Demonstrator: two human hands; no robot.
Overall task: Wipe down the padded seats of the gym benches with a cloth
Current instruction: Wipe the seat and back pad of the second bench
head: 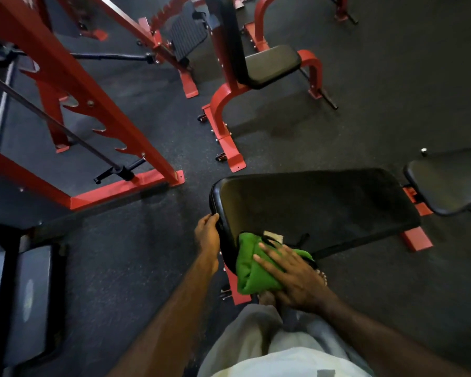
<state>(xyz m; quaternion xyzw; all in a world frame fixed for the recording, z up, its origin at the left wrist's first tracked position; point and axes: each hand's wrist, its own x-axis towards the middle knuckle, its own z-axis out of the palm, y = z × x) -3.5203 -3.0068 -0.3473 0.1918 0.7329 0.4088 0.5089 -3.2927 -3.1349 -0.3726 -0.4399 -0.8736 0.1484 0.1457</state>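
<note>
A long black padded bench back [324, 205] stretches right from just in front of me, on a red frame. My left hand [207, 230] grips the pad's near left edge, fingers curled over the rim. My right hand [291, 278] presses flat, fingers spread, on a bunched green cloth [249, 263] at the pad's near corner. A small white tag peeks out beside the cloth. The bench's separate black seat pad [449, 183] lies at the far right.
A second red bench with a black seat [272, 65] and upright back stands ahead. A red squat rack [74, 85] with a barbell fills the left. A dark padded piece [30, 297] sits at lower left. Dark rubber floor surrounds everything.
</note>
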